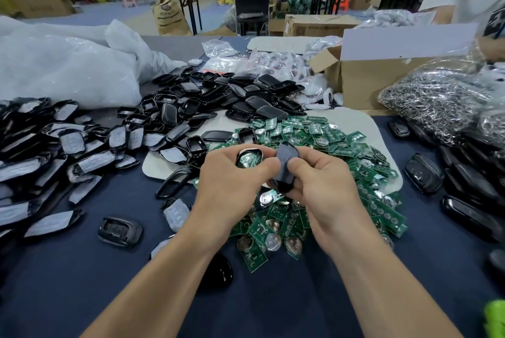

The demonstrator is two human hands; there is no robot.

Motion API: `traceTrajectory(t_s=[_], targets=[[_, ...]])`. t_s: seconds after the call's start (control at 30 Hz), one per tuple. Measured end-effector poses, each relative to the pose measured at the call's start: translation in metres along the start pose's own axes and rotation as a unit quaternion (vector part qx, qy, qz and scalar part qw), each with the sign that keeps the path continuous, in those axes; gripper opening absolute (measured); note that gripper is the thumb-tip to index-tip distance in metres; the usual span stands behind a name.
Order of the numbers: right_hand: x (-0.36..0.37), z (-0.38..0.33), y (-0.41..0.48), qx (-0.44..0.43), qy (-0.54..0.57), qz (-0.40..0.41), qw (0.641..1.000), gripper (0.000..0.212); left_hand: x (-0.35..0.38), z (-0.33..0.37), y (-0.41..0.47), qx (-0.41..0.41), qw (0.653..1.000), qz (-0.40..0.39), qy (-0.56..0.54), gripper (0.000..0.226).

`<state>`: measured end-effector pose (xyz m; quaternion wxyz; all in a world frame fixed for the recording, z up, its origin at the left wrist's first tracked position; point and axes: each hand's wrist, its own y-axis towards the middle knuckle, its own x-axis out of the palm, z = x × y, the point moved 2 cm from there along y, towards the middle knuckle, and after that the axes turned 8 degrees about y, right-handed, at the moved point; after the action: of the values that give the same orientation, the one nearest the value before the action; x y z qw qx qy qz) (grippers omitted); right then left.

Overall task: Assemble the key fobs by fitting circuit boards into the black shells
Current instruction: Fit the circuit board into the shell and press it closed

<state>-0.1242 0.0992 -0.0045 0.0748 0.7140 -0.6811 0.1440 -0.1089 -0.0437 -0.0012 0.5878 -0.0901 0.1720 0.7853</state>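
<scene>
Two bare forearms reach over a dark blue table (82,277), both hands holding fob parts.

The left hand (229,187) pinches an open black shell (249,158) with a green circuit board seated inside, fingers curled around its rim. The right hand (325,187) pinches a black cover piece (285,166) between thumb and fingers, just beside the shell. Beyond and beneath the fingertips lies a heap of green circuit boards (314,132); left of the fingers, piles of black shells (175,108).
</scene>
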Motion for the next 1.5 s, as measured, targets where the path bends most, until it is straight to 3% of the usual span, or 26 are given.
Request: traceTrajectory(t_s=[0.33,0.47,0.63,0.73,0.8,0.87,0.93,1.03,1.2,1.33,1.5], targets=[[0.007,0.001,-0.003,-0.061,-0.11,-0.048,0.991,0.04,-0.002,-0.002,0.002,-0.006,0.999,0.001,-0.035,0.006],[0.007,0.001,-0.005,-0.07,-0.124,-0.075,0.987,0.041,-0.002,0.0,0.003,-0.016,0.999,-0.002,-0.051,0.024],[0.01,0.0,-0.007,-0.02,-0.068,-0.124,0.99,0.048,-0.003,-0.003,0.006,-0.043,0.993,0.013,-0.105,0.027],[0.007,-0.002,-0.008,0.014,-0.004,-0.137,0.99,0.039,-0.002,-0.004,0.005,-0.045,0.992,0.006,-0.115,0.03],[0.004,-0.005,-0.009,0.087,0.098,-0.164,0.978,0.027,-0.007,-0.004,0.007,-0.061,0.986,-0.029,-0.151,0.043],[-0.001,-0.009,-0.01,0.143,0.17,-0.199,0.955,0.031,-0.012,-0.004,0.01,-0.076,0.975,-0.091,-0.188,0.038],[-0.003,-0.013,-0.012,0.152,0.187,-0.229,0.943,0.039,-0.015,-0.001,0.011,-0.083,0.965,-0.134,-0.207,0.024],[-0.003,-0.011,-0.013,0.167,0.215,-0.244,0.931,0.047,-0.018,-0.002,0.013,-0.07,0.961,-0.172,-0.206,0.04],[-0.002,-0.013,-0.014,0.177,0.242,-0.247,0.922,0.044,-0.021,0.001,0.01,-0.04,0.97,-0.16,-0.178,0.017],[-0.001,-0.014,-0.015,0.183,0.276,-0.233,0.914,0.048,-0.023,0.002,0.01,-0.066,0.967,-0.155,-0.194,0.074],[-0.002,-0.016,-0.014,0.186,0.347,-0.208,0.895,0.055,-0.029,0.003,0.01,-0.138,0.933,-0.178,-0.282,0.055]])
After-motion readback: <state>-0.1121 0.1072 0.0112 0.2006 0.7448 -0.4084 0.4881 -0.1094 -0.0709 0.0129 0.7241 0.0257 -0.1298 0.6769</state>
